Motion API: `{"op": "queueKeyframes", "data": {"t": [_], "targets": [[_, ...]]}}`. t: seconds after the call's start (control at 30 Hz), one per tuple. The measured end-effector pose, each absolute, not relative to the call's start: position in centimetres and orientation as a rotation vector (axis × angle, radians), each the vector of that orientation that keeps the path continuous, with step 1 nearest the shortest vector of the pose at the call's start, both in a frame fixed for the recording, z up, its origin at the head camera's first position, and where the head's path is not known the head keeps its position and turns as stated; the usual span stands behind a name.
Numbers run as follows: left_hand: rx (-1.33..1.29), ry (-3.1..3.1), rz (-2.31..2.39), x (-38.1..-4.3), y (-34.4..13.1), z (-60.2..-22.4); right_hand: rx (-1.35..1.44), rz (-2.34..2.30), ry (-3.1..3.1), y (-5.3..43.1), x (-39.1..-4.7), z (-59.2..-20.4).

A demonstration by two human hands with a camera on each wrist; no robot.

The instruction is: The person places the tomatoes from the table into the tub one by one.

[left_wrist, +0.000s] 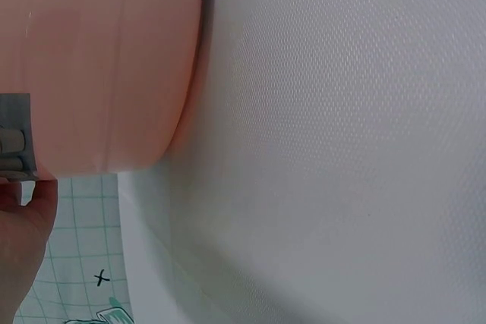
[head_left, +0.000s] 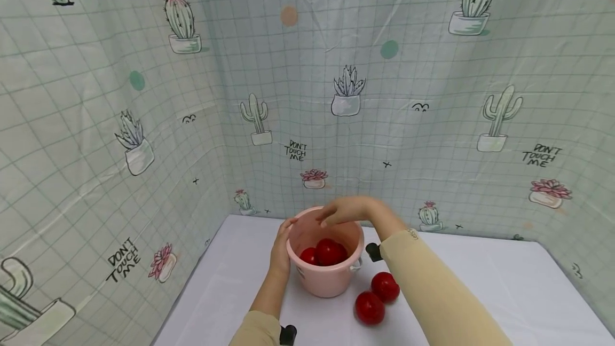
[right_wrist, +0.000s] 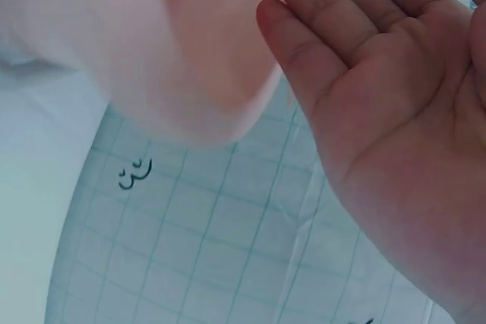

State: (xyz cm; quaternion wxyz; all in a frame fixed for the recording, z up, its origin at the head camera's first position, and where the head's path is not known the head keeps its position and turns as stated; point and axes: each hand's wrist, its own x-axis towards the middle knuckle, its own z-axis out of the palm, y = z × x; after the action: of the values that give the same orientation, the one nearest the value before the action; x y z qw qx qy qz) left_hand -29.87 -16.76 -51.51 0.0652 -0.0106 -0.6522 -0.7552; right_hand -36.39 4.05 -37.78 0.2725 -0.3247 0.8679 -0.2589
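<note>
A pink bucket (head_left: pixel 325 281) stands upright on the white table, with several red, round, apple-like fruits (head_left: pixel 328 252) at its bottom. My left hand (head_left: pixel 280 250) holds the bucket at its left side, fingertips at the rim; the left wrist view shows fingers (left_wrist: pixel 44 201) against the bucket wall. Over the bucket's far right rim reaches my right hand (head_left: pixel 347 210), fingers loosely extended above the opening. Its palm and fingers show bare in the right wrist view, with nothing held. Two more red fruits (head_left: pixel 369 308) lie on the table right of the bucket, close together.
The white table (head_left: pixel 480 282) extends to both sides of the bucket. Behind and to the left hangs a gridded cloth (head_left: pixel 408 138) printed with cacti, meeting the table's back edge near the bucket. A white handle joint (head_left: pixel 356 266) sticks out from the bucket's right side.
</note>
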Motion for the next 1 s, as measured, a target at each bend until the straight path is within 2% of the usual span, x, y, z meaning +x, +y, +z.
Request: {"op": "queueKeyframes", "data": {"t": [0.5,1.0], "targets": [[-0.008,-2.006,-2.237,-29.7,-16.6,-51.6,-0.827,-1.033,2.393,9.9,-33.3,-39.9],[0.003,-2.004,-2.279,-29.5,-16.7,-51.7,-0.743,-1.63,2.349,15.3,-28.3,-45.9]]}}
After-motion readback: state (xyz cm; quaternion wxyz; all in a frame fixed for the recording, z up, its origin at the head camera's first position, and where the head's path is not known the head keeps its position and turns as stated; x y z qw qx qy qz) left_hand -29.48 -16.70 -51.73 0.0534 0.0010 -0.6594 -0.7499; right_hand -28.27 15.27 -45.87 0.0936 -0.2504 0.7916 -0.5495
